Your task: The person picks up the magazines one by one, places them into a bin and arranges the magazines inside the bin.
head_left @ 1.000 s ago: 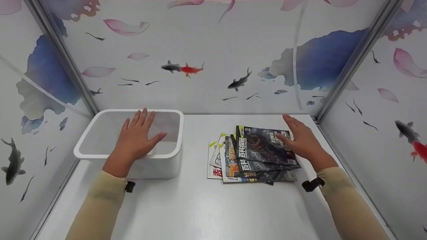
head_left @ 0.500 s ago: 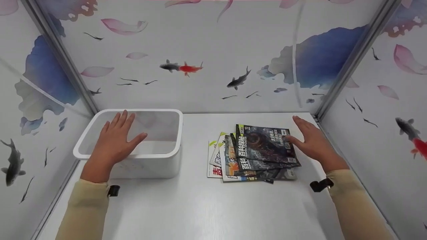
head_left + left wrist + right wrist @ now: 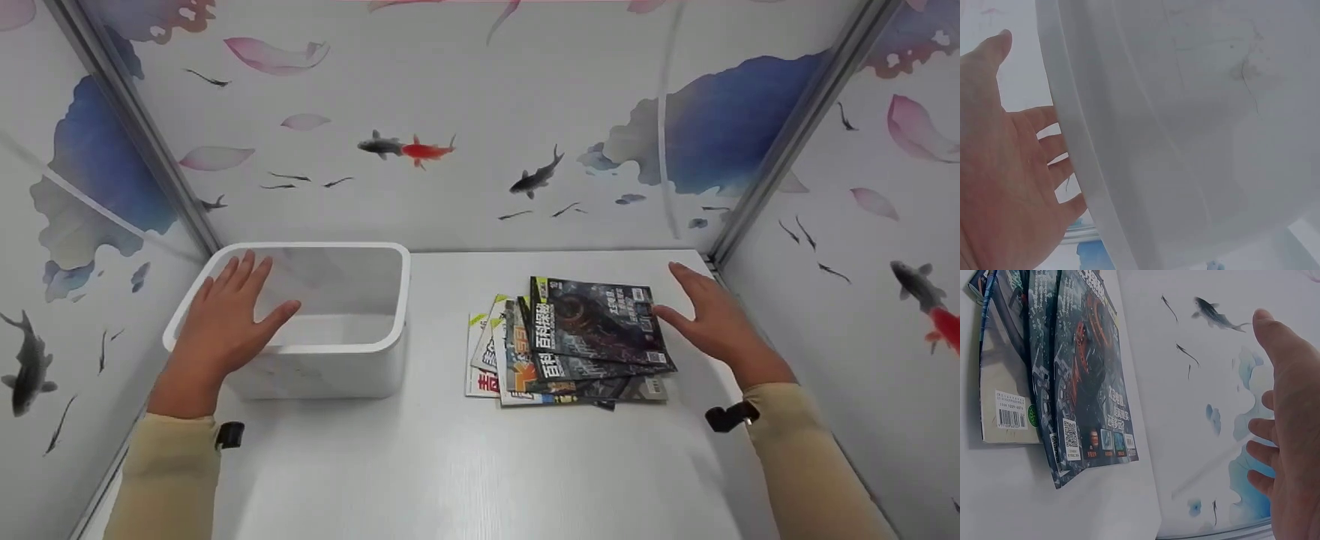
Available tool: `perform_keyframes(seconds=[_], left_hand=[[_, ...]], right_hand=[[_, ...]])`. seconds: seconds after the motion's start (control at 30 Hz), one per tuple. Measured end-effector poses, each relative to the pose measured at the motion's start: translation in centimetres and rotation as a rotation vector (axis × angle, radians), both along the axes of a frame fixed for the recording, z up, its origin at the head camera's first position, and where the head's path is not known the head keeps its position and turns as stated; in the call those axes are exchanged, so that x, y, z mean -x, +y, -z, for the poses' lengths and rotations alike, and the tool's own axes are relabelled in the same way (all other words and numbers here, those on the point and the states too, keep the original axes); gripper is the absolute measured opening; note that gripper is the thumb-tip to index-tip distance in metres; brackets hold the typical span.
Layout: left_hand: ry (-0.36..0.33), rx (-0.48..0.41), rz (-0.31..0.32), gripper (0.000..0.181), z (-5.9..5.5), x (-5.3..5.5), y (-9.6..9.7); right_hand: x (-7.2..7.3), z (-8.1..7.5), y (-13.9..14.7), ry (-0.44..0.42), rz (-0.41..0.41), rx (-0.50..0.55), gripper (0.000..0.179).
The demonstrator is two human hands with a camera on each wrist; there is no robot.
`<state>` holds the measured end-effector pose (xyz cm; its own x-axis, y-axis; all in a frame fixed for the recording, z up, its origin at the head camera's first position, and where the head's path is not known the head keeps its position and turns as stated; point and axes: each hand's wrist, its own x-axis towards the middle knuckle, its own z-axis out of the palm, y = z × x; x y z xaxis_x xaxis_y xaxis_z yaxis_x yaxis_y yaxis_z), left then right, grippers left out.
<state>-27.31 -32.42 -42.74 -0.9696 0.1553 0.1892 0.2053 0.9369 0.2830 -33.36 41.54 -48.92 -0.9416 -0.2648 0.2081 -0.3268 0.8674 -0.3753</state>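
In the head view a white plastic bin (image 3: 300,375) stands at the left of the white table. My left hand (image 3: 225,322), fingers straight and thumb spread, is over the bin's left front rim; its fingertips are partly hidden behind the bin wall (image 3: 1145,146) in the left wrist view. A fanned pile of magazines (image 3: 592,322) lies right of the middle, a dark-covered one on top. Just right of the pile is my right hand (image 3: 712,319), fingers extended and thumb towards the top magazine. In the right wrist view the hand (image 3: 1292,422) is apart from the magazines (image 3: 1089,382).
The white table (image 3: 480,465) is bounded by a back wall (image 3: 465,90) and side walls printed with fish and petals. Grey metal posts (image 3: 142,135) stand in the corners. A black wrist device (image 3: 731,416) sits at each cuff.
My left hand has moved left across the bin, from its middle to its left side. My right hand has shifted right, off the top magazine's edge. Bin and magazines have stayed in place.
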Motion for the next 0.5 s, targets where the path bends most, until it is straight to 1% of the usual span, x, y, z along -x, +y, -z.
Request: perform_keyframes(seconds=[0.23, 0.37, 0.5], left_hand=[[-0.004, -0.013, -0.006, 0.098, 0.3, -0.2, -1.3], [-0.003, -0.015, -0.014, 0.097, 0.5, -0.6, -2.3], [0.001, -0.024, -0.004, 0.095, 0.7, -0.9, -3.3]], right_hand=[[-0.2, 0.1, 0.5, -0.004, 0.007, 0.007, 0.091], [-0.2, 0.3, 0.6, 0.002, -0.001, 0.001, 0.09], [-0.3, 0.5, 0.8, -0.004, 0.007, -0.002, 0.09]])
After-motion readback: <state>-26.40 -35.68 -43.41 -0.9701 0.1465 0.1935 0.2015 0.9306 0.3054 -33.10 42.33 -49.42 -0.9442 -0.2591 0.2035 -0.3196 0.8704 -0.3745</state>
